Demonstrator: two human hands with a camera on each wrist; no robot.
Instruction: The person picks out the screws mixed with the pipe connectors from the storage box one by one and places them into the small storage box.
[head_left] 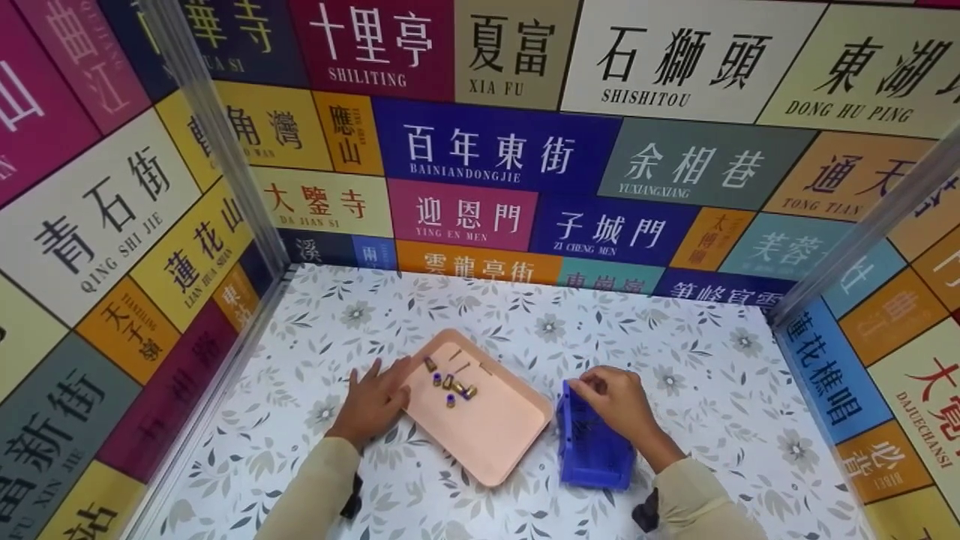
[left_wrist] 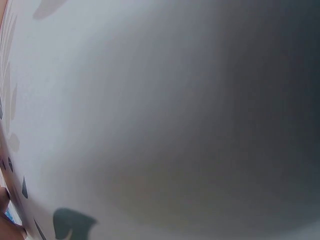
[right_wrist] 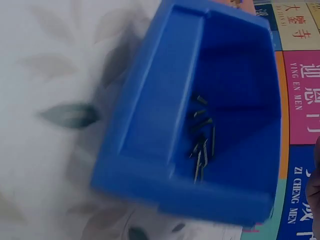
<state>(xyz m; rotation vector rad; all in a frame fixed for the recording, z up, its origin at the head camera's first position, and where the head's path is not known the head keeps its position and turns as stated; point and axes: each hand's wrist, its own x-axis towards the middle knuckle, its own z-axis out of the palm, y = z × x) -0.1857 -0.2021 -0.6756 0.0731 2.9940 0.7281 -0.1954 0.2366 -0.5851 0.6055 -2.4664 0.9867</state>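
A pink tray (head_left: 480,435) lies on the table, holding several small brass-coloured fittings (head_left: 450,381) with purple parts and a few thin screws (head_left: 463,367). My left hand (head_left: 375,401) rests at the tray's left edge, its fingers fairly straight and touching the rim. To the right of the tray is a blue plastic bin (head_left: 596,461). My right hand (head_left: 621,401) pinches this bin's far rim between thumb and fingers. Inside the bin, the right wrist view shows several slim metal screws (right_wrist: 201,155). Mostly blurred tabletop fills the left wrist view.
A white table (head_left: 322,322) with a grey leaf and flower print bears everything. Behind it and at both sides stand panels (head_left: 487,142) covered in coloured signs, with clear corner posts (head_left: 225,127) between them.
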